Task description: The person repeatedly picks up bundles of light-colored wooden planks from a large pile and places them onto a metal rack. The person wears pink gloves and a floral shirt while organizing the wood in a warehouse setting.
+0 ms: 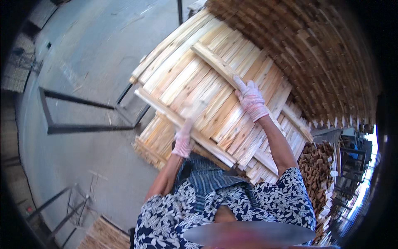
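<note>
Both hands wear pale pinkish knit gloves. My right hand is closed over a narrow wooden strip, which lies slantwise across a layer of pale wooden boards. Lower and to the left, my left hand is at another long strip along the near edge of the layer. Motion smears its fingers, so whether they grip that strip is unclear. The boards lie side by side, some knotty. A shorter strip rests across the boards at the right.
A tall stack of wood strips rises at the upper right. More cut pieces are piled at the right. Black metal frames stand on the grey floor at the left. Another wood pile sits at the lower left.
</note>
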The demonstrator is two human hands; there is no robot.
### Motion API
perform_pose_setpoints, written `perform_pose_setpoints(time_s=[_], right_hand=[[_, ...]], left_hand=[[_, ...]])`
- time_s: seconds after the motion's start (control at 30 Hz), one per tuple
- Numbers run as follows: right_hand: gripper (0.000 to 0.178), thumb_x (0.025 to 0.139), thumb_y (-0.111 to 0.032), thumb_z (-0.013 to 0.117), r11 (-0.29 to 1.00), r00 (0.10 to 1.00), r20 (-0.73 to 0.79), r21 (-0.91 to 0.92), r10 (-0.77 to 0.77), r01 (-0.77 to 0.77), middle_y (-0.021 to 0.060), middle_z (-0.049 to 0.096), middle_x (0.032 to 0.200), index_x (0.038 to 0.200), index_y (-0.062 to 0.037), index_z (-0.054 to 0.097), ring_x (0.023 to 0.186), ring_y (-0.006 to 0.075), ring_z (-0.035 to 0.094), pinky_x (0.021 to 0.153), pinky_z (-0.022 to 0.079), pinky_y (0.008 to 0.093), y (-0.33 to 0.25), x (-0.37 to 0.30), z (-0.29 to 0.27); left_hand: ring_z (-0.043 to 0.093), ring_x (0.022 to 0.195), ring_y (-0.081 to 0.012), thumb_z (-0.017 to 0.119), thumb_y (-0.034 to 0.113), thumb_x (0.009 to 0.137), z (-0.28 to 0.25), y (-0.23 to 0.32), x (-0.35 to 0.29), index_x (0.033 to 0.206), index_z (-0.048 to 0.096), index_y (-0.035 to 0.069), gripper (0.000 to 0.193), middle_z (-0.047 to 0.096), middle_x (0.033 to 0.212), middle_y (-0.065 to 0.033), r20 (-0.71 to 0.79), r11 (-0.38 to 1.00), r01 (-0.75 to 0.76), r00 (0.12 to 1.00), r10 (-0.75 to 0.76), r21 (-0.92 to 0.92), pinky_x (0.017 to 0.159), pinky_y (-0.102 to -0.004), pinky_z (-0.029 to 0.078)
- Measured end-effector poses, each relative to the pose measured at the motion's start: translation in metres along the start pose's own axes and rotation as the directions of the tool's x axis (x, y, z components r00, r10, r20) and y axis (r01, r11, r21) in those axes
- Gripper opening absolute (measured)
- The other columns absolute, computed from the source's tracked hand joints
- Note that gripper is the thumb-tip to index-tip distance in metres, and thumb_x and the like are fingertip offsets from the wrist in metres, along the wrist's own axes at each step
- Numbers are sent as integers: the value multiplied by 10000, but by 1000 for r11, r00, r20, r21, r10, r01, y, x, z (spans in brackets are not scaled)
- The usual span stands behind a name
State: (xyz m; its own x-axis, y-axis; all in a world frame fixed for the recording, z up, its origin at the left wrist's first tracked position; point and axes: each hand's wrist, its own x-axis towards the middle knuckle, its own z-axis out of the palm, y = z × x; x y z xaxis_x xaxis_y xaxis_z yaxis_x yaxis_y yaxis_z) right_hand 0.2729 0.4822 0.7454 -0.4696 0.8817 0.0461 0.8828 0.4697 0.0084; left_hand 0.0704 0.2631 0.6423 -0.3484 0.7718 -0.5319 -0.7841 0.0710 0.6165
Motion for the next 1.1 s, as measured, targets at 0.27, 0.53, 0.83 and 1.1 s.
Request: perform_pose_setpoints(time_s=[0.27,0.53,0.83,1.1], right_hand=[[558,995,-307,583,997,993,-103,-68,-48,41,176,540,1197,1523,-413,435,1096,376,557,948,478,497,45,168,-82],[567,989,-285,589,999,999,27,-4,44,-44,168,518,1344,1513,-439,437,1213,393,524,1055,436,500,39,221,-31],[576,990,-343,582,981,976,115,-63,187,-181,155,519,1347,1525,-456,400,1219,410,535,1026,468,537,30,223,-36],[572,999,-383,567,930,976,-94,-333,-195,154,156,522,1369,1542,-387,389,1302,387,493,1063,427,539,71,228,9]], left_hand=[[610,1219,-282,713,236,965,-47,-34,-18,1468,465,30,597,613,1358,-140,72,947,-130,991,114,294,1026,-438,526],[606,1233,-359,692,298,978,-3,76,-48,1332,517,-95,557,595,1326,-248,197,860,502,838,-509,90,1005,-555,555],[696,1066,-344,696,264,967,-30,138,-35,1339,517,-58,523,631,1250,-210,198,911,396,889,-413,118,852,-495,651],[674,1124,-353,739,277,946,-21,96,26,1364,524,9,542,659,1249,-175,239,880,331,875,-421,341,828,-565,627]])
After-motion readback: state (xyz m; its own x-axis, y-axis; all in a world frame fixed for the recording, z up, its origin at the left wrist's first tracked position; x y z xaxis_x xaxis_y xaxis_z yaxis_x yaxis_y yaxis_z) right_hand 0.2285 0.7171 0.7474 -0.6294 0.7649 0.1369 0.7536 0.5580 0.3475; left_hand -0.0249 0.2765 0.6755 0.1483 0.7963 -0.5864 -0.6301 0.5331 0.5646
